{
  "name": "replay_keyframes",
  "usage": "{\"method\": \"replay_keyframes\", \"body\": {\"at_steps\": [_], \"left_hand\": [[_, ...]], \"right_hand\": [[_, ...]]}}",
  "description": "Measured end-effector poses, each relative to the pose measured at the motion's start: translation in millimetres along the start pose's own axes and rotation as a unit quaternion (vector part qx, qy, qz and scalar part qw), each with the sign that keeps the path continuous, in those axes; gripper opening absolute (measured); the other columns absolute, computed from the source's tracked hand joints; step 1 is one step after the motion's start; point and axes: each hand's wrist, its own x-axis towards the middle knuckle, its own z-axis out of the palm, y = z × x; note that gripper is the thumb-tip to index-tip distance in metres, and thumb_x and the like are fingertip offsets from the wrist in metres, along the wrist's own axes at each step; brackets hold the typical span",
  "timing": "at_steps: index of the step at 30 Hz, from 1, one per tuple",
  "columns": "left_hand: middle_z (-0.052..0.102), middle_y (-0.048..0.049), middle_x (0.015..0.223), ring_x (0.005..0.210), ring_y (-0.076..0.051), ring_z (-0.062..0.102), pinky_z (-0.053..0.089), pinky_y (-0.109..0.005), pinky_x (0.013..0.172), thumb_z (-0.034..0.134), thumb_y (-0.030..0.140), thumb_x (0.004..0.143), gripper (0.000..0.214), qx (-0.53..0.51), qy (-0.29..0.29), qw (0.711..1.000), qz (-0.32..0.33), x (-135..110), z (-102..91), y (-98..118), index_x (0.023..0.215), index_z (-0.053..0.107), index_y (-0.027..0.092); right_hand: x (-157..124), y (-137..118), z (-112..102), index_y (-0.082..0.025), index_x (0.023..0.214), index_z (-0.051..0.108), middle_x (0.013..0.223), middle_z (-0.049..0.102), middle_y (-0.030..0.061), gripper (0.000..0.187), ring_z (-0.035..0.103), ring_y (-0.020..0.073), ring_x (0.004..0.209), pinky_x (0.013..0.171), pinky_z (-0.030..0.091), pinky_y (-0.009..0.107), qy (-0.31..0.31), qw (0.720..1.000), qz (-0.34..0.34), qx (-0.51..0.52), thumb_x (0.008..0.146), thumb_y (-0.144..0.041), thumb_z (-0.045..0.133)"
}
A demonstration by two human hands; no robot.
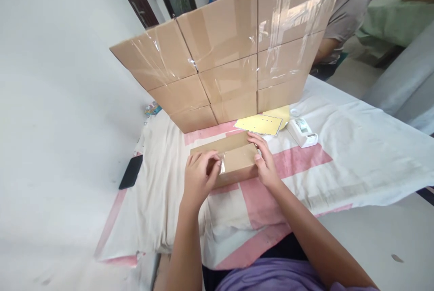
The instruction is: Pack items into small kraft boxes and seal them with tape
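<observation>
A small brown cardboard box (239,159) lies on the cloth-covered table in front of me, its rear panel rising along the far side. My right hand (266,160) grips the box's right end, thumb at the near corner and fingers at the far corner. Over the left part of the box, my left hand (202,169) is curled with thumb and fingertips drawn together. A shiny strip of clear tape (222,164) on the top is at those fingertips. The left end of the box is mostly hidden behind that hand.
A large taped cardboard panel (227,69) stands upright behind the box. Yellow paper sheets (259,124) and a white tape dispenser (301,132) lie to the right. A black phone (131,172) rests at the table's left edge. Another person (349,21) sits beyond the panel.
</observation>
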Motion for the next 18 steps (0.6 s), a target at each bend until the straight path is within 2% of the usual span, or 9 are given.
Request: {"method": "replay_keyframes", "body": {"at_steps": [2, 4, 7, 10, 14, 18], "left_hand": [[0.071, -0.0055, 0.108, 0.106, -0.022, 0.063, 0.046, -0.039, 0.092, 0.063, 0.023, 0.096, 0.022, -0.003, 0.032, 0.999, 0.0, -1.3, 0.5, -0.9, 0.117, 0.058, 0.023], [0.068, -0.008, 0.112, 0.109, -0.023, 0.061, 0.047, -0.04, 0.093, 0.064, 0.025, 0.095, 0.014, -0.013, 0.048, 0.999, 0.01, -2.4, -0.9, -0.4, 0.108, 0.06, 0.023], [0.072, -0.0037, 0.11, 0.109, -0.023, 0.061, 0.046, -0.042, 0.096, 0.064, 0.021, 0.094, 0.006, 0.005, 0.019, 0.999, 0.05, -2.2, -3.1, 2.2, 0.098, 0.066, 0.025], [0.076, -0.0014, 0.117, 0.113, -0.025, 0.059, 0.045, -0.043, 0.096, 0.064, 0.016, 0.094, 0.018, 0.064, 0.015, 0.993, 0.093, -0.8, -0.5, 3.4, 0.107, 0.071, 0.027], [0.066, -0.0083, 0.143, 0.121, -0.03, 0.057, 0.047, -0.046, 0.094, 0.064, 0.016, 0.093, 0.023, 0.138, 0.038, 0.982, 0.12, -3.0, 6.1, 1.3, 0.115, 0.071, 0.021], [0.064, -0.0044, 0.146, 0.127, -0.03, 0.058, 0.044, -0.047, 0.098, 0.061, 0.025, 0.098, 0.027, 0.17, -0.011, 0.98, 0.106, -9.9, 6.7, 1.0, 0.124, 0.068, 0.022]], "right_hand": [[-0.1, 0.0, 0.0, -0.028, 0.136, 0.059, 0.152, 0.054, 0.012, 0.04, 0.047, 0.0314, 0.144, 0.116, 0.04, 0.055, -0.002, 1.0, 0.0, 0.005, 0.105, -0.049, 0.043], [-0.3, 0.0, -0.2, -0.028, 0.136, 0.059, 0.152, 0.054, 0.0119, 0.04, 0.046, 0.0308, 0.144, 0.116, 0.04, 0.054, -0.004, 1.0, 0.0, 0.008, 0.105, -0.048, 0.043], [-0.8, 0.0, -0.5, -0.028, 0.137, 0.058, 0.153, 0.053, 0.0118, 0.039, 0.046, 0.0303, 0.144, 0.116, 0.039, 0.055, -0.006, 1.0, 0.002, 0.011, 0.105, -0.046, 0.044], [-0.8, -0.5, -0.8, -0.028, 0.137, 0.057, 0.154, 0.053, 0.0122, 0.039, 0.045, 0.0304, 0.145, 0.116, 0.039, 0.056, -0.009, 1.0, 0.012, 0.01, 0.105, -0.046, 0.044], [0.1, -2.4, -0.7, -0.028, 0.137, 0.057, 0.152, 0.054, 0.0131, 0.04, 0.045, 0.0302, 0.145, 0.117, 0.038, 0.056, -0.006, 1.0, 0.003, 0.012, 0.105, -0.047, 0.043], [-0.7, -3.8, -1.1, -0.028, 0.136, 0.057, 0.152, 0.054, 0.0121, 0.038, 0.046, 0.0292, 0.145, 0.117, 0.04, 0.054, -0.006, 1.0, 0.015, 0.012, 0.105, -0.046, 0.044]]}}
